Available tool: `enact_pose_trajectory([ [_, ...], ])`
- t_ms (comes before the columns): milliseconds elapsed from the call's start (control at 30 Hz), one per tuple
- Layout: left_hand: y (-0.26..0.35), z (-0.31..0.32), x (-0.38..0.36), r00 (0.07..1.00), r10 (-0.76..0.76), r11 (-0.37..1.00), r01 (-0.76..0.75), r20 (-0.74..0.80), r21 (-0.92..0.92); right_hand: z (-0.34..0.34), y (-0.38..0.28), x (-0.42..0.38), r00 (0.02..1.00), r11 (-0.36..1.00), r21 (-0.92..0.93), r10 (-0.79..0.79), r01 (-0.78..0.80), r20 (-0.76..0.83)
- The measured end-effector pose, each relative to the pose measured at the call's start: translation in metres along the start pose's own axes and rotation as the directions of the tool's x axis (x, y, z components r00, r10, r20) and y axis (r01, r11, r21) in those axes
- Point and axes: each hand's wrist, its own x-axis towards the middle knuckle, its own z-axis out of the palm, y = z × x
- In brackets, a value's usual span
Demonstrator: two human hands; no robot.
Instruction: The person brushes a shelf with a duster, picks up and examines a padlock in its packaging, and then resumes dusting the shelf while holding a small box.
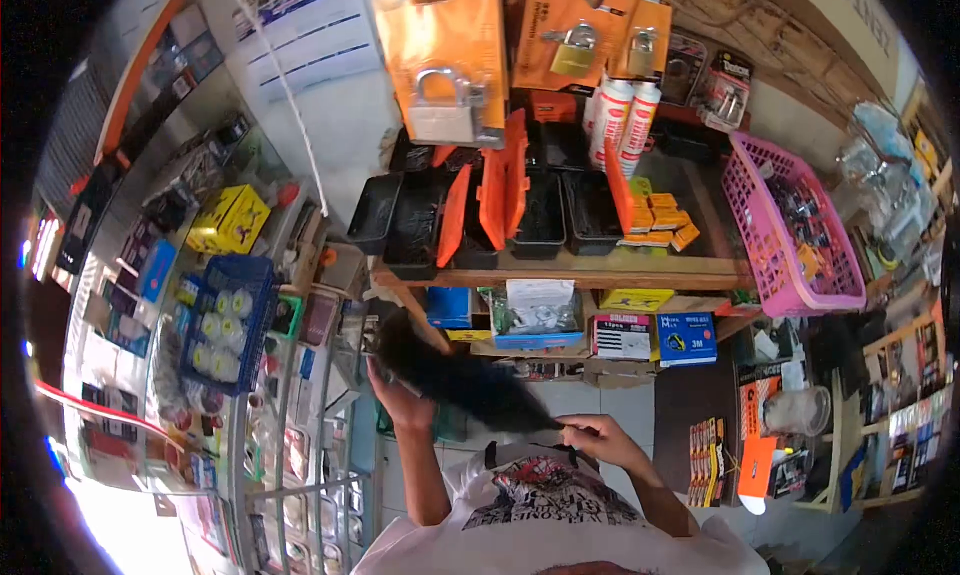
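A black feather duster [465, 380] slants across the space in front of my shirt, its bushy end up to the left. My right hand [598, 440] is closed round its thin handle, at the lower right end. My left hand [405, 403] is raised beside the bushy part, with the thumb side showing. The duster covers most of its fingers, so whether it grips anything is hidden. Just beyond the duster is a wooden shelf [560, 275] bearing black bins [540, 215] with orange lids [492, 190].
Padlocks on orange cards [440, 65] hang above the shelf. White tubes [612, 125] stand on it. At right is a pink basket [745, 195] of small packets. A blue basket [262, 275] with round white items sits on the left glass shelving. Small boxes [687, 340] fill the lower shelf.
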Motion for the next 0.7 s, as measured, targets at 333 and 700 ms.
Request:
enact_pose_trajectory([
  [333,-0.003,-0.011,0.029,0.983,-0.058,0.997,0.048,0.173,0.061,-0.003,0.0,-0.002,1.0,0.999,-0.029,0.023,-0.023,-0.005],
  [700,0.004,-0.057,0.041,0.991,0.051,0.994,-0.063,0.128,0.093,0.004,-0.01,0.003,0.998,0.998,-0.009,0.056,-0.056,-0.04],
])
